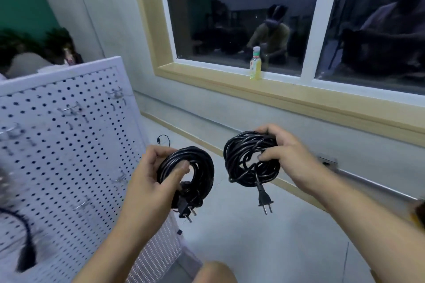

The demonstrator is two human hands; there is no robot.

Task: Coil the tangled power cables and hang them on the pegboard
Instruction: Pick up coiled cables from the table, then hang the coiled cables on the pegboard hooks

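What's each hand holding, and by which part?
Left hand grips one black cable coil by its left side. Right hand grips the other coil by its upper right side.

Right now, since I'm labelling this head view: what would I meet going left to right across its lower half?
Pegboard → left hand → left coil → right coil → right hand.

Pegboard (69, 126) left, coils (250, 158) right.
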